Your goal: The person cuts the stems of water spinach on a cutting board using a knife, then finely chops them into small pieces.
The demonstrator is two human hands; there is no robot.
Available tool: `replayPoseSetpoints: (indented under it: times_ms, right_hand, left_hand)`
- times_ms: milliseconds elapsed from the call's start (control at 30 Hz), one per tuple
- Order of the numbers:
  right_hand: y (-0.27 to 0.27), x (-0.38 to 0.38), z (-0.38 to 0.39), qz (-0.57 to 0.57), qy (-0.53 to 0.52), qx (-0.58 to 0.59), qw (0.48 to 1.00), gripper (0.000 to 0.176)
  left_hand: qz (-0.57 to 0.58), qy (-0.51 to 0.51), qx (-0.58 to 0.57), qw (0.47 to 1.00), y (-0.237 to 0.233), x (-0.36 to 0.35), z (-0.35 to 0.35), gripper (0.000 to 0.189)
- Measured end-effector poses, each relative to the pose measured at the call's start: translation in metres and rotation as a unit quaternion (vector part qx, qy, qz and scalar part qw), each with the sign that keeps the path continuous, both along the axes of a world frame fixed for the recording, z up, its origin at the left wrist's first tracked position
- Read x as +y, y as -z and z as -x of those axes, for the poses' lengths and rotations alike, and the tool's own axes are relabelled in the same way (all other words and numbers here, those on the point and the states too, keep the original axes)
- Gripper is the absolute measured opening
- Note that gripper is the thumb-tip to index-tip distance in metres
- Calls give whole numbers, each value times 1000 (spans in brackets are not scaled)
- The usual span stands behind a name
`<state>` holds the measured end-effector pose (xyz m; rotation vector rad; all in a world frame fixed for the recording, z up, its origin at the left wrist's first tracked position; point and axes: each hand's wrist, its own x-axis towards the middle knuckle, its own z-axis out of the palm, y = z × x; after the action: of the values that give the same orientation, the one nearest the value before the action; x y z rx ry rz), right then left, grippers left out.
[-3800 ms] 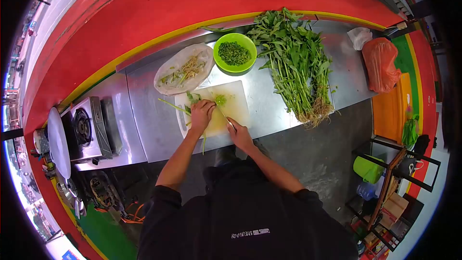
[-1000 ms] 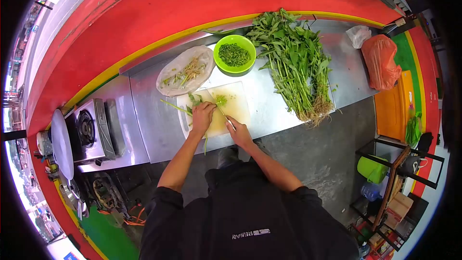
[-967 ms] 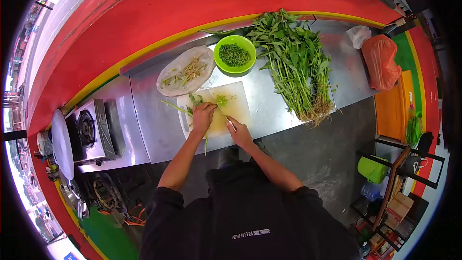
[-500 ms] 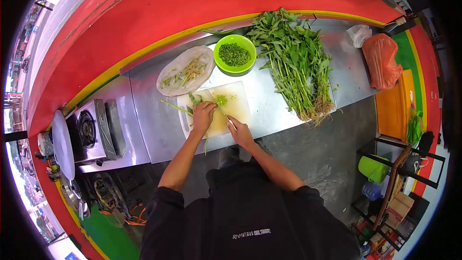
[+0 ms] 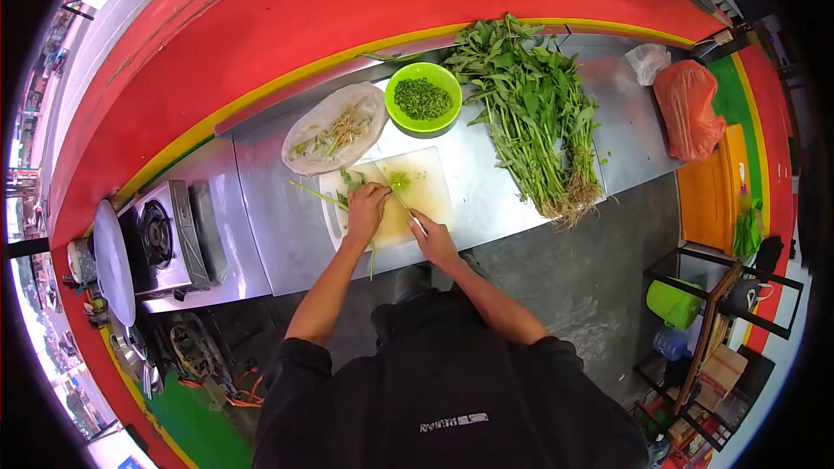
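On the white cutting board [image 5: 426, 208], my left hand [image 5: 367, 208] is closed over green stalks [image 5: 330, 198], whose ends stick out to the left and below. My right hand [image 5: 432, 237] grips the handle of a knife [image 5: 400, 200], its blade slanting up and left beside my left fingertips. Small chopped green bits [image 5: 400, 181] lie just right of the blade. Behind the board stands a lime green bowl [image 5: 458, 87] holding chopped greens [image 5: 422, 99]. A clear plastic bag [image 5: 304, 135] with root ends and trimmings lies at the back left of the board.
A big bunch of leafy greens [image 5: 530, 113] with roots lies right of the bowl on the metal counter [image 5: 295, 247]. Farther right are an orange plastic bag [image 5: 686, 108] and a whitish bag [image 5: 648, 62]. A gas stove [image 5: 165, 234] stands at the left, beside a large round lid [image 5: 115, 260].
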<state>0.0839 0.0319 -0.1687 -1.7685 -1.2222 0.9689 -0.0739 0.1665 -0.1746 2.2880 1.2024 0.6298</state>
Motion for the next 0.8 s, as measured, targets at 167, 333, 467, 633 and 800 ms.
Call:
replayPoseSetpoints:
  times_ms: [167, 333, 467, 633, 800]
  right_hand:
    - [-6, -13, 1, 9, 8, 32, 999, 39]
    - [-10, -12, -1, 32, 1, 19, 999, 39]
    - [-7, -3, 4, 31, 7, 19, 999, 40]
    - [-11, -11, 8, 21, 15, 20, 999, 41]
    - [-14, -14, 8, 59, 24, 34, 997, 40]
  left_hand:
    - [-7, -5, 17, 1000, 5, 3, 2, 12]
    - [-9, -3, -6, 1000, 5, 2, 1, 12]
    - [-6, 0, 6, 1000, -1, 2, 2, 12]
    - [-5, -4, 4, 1000, 1, 3, 2, 13]
    - [-8, 5, -11, 1000, 1, 3, 3, 12]
